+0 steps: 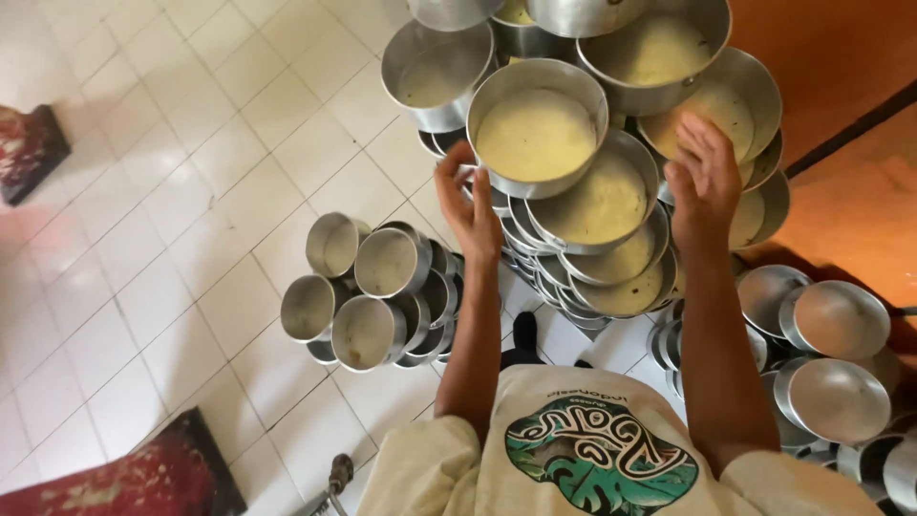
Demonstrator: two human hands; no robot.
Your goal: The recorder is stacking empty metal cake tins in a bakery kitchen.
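I look down on a tall stack of round metal pans [592, 205], most of them filled with pale yellow batter. My left hand [470, 205] is at the left side of the stack, its fingers [457, 164] curled and released, touching or nearly touching the rim of the top front pan [538, 129]; I cannot tell whether they press on it. That pan sits high on the stack, between my two hands, full of smooth batter and resting on the rims of the pans under it. My right hand [704, 177] is raised at the right side of the stack, palm toward the pans, fingers spread loosely and holding nothing, just beside a filled pan [712, 105] behind it.

More filled pans sit behind and above the top front one. On the white tiled floor [181, 191], to my left, stands a low cluster of empty pans [373, 287] lying tilted on one another. To my right, on the orange floor [841, 210], is another heap of upturned pans [831, 354]. A dark red mat [143, 478] lies at the lower left, another [29, 148] at the far left edge. My cream shirt [592, 449] shows below.
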